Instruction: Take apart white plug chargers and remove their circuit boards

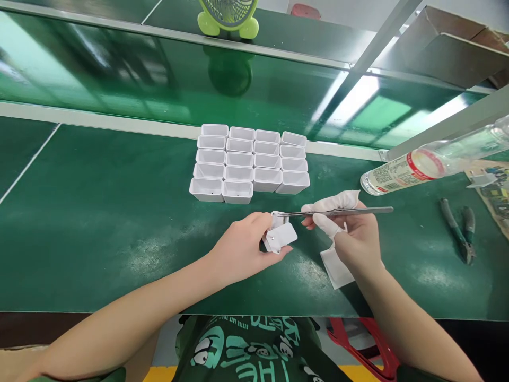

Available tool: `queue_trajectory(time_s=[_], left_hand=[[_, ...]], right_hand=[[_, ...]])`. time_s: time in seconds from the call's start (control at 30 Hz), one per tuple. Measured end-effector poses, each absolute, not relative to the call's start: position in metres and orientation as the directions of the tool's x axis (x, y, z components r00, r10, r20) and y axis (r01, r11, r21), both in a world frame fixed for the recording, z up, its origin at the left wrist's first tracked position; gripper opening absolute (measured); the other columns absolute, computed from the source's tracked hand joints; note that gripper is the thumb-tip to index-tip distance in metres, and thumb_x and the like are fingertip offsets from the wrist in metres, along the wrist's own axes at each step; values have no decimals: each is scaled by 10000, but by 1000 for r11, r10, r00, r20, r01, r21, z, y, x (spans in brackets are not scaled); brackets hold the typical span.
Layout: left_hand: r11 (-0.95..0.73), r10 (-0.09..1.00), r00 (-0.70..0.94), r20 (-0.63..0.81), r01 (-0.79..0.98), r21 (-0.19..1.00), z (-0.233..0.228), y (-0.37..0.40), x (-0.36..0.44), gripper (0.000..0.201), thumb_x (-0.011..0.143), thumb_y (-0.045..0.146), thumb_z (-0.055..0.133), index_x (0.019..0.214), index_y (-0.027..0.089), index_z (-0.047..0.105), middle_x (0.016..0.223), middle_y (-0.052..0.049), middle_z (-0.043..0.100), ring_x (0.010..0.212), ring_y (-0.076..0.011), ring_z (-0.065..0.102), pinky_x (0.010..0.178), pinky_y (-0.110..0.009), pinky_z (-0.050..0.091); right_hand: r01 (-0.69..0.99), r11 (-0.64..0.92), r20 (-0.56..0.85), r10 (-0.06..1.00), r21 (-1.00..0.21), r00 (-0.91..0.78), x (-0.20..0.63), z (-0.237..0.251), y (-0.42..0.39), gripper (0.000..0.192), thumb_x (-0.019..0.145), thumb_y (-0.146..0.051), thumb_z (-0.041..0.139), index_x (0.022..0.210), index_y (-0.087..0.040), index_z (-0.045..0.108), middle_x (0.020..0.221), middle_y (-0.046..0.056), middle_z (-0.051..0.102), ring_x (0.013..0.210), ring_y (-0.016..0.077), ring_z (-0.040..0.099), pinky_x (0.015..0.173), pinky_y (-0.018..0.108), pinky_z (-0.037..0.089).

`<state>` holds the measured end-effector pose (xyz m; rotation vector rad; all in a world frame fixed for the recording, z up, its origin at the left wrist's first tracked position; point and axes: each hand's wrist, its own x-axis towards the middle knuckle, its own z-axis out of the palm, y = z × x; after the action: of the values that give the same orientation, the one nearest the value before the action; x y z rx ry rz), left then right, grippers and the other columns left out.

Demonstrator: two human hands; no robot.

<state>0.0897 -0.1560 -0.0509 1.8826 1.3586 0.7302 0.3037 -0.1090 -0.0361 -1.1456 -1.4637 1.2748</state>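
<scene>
Two hands work over a green counter (99,223): left hand (242,246) fingers closed around a white case (280,237), right hand (353,239) pinching tweezers (338,212); the bottle (401,172) label is unreadable.

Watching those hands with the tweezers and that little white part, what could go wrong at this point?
The left hand pinches the small white part only at its edges, so a push from the tweezers in the right hand might flick it loose. The tweezer tips are close to the left fingers and could poke them. The bottle lying on its side might roll.
</scene>
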Motion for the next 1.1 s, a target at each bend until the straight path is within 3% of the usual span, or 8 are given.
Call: queue_trajectory(time_s=[0.17, 0.43, 0.57, 0.67, 0.9, 1.1], left_hand=[[-204, 956, 292, 37, 565, 800, -51, -157, 90, 373, 823, 433, 689, 766, 200, 403, 754, 30, 507, 608, -97, 477, 499, -204, 311], [-212, 955, 293, 46, 568, 795, -53, -158, 91, 339, 843, 421, 651, 785, 203, 398, 745, 44, 485, 592, -81, 441, 502, -194, 309], [-204, 957, 288, 35, 580, 789, -53, -158, 91, 330, 842, 408, 653, 790, 203, 400, 746, 48, 476, 599, -77, 439, 504, -189, 300], [-200, 957, 289, 31, 576, 792, -53, -158, 91, 330, 841, 407, 652, 791, 206, 396, 747, 53, 473, 606, -74, 439, 510, -184, 305], [-203, 959, 281, 43, 570, 796, -52, -159, 92, 314, 829, 362, 650, 774, 205, 383, 718, 61, 456, 588, -70, 416, 508, -184, 302], [-215, 958, 281, 59, 565, 797, -53, -159, 91, 318, 831, 362, 650, 772, 206, 379, 714, 61, 440, 590, -69, 414, 509, -181, 300]], right_hand=[[135, 44, 14, 976, -990, -218, 303, -34, -108, 65, 840, -238, 724, 891, -229, 684, 784, 20, 733, 695, 199, 719, 638, 336, 622], [79, 86, 74, 987, -993, -145, 309, -35, -109, 84, 839, -211, 728, 918, -220, 702, 883, 29, 750, 717, 179, 712, 649, 310, 609], [219, 92, 54, 984, -971, -172, 309, -35, -106, 17, 842, -225, 720, 843, -209, 722, 793, 37, 746, 695, 191, 710, 633, 306, 599], [285, 90, 39, 983, -954, -181, 306, -34, -106, 87, 851, -232, 706, 773, -202, 729, 759, 44, 740, 695, 190, 709, 601, 281, 584], [144, 149, 126, 980, -978, -157, 308, -34, -109, 51, 846, -209, 711, 893, -227, 711, 826, 26, 748, 703, 194, 715, 655, 327, 610], [216, 119, 82, 981, -969, -175, 307, -36, -108, 15, 839, -193, 709, 832, -206, 710, 773, 27, 743, 671, 182, 710, 624, 298, 601]])
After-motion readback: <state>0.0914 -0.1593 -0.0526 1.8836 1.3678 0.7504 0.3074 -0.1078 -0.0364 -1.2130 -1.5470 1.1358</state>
